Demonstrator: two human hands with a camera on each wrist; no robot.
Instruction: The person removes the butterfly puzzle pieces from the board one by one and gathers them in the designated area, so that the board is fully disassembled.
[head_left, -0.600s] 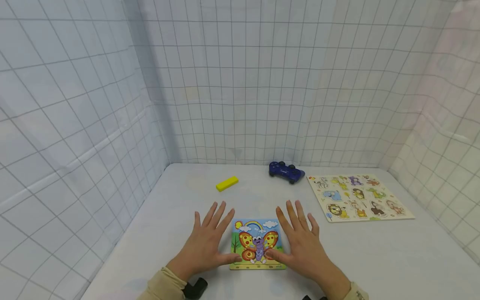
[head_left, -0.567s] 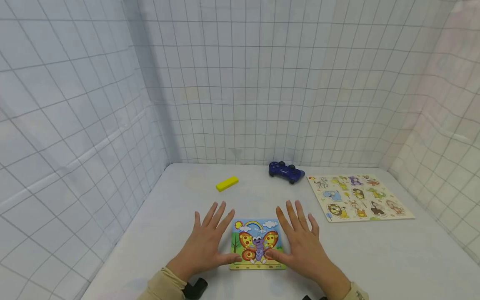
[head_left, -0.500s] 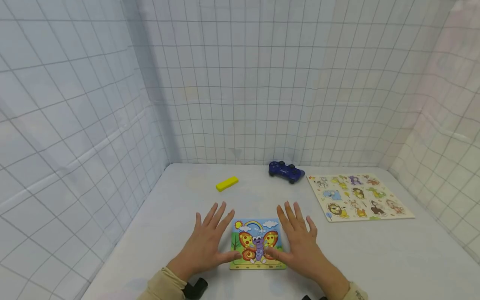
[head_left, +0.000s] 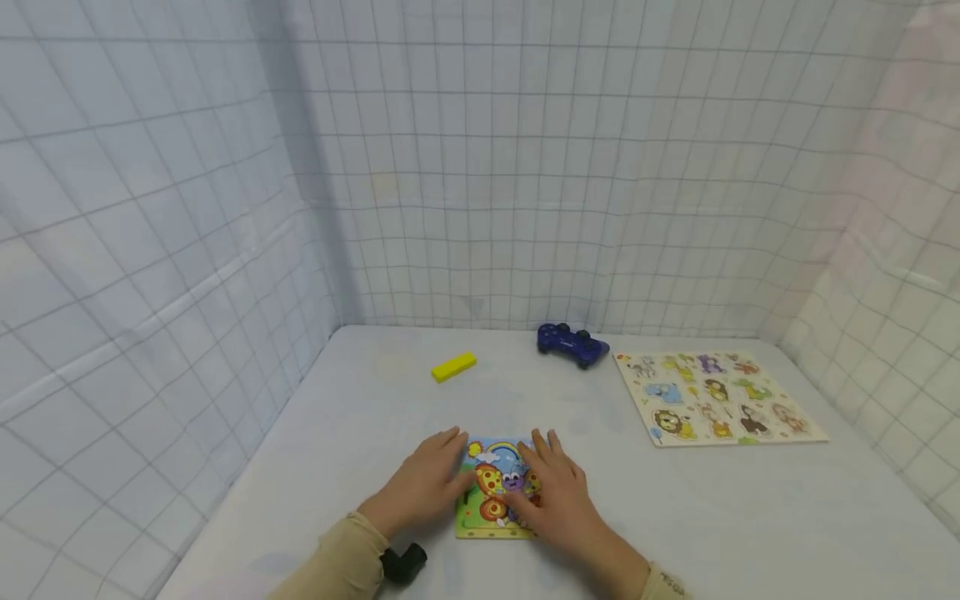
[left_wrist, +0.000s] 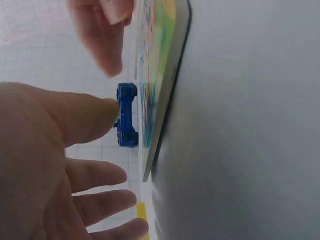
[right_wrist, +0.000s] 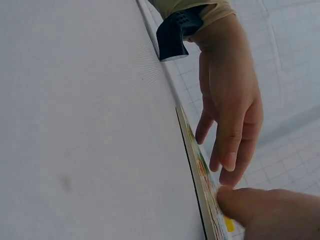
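A small butterfly puzzle board (head_left: 497, 483) lies flat on the white table (head_left: 360, 433), near its front edge. My left hand (head_left: 423, 487) rests over the board's left edge with relaxed fingers. In the right wrist view those fingers (right_wrist: 227, 145) point down at the board's edge (right_wrist: 199, 170). My right hand (head_left: 555, 496) lies over the board's right half, and its thumb (right_wrist: 262, 210) presses on the picture face. From the left wrist, my left hand (left_wrist: 55, 155) shows spread straight fingers beside the board (left_wrist: 160, 75). Neither hand grips anything.
A yellow block (head_left: 453, 367) and a blue game controller (head_left: 572, 344) lie at the back of the table. On the right lies a larger animal puzzle board (head_left: 716, 396). Gridded white walls enclose the left, back and right sides.
Both hands have slid inward from beside the butterfly board onto it, so they cover much of its picture. The head view has tilted slightly.
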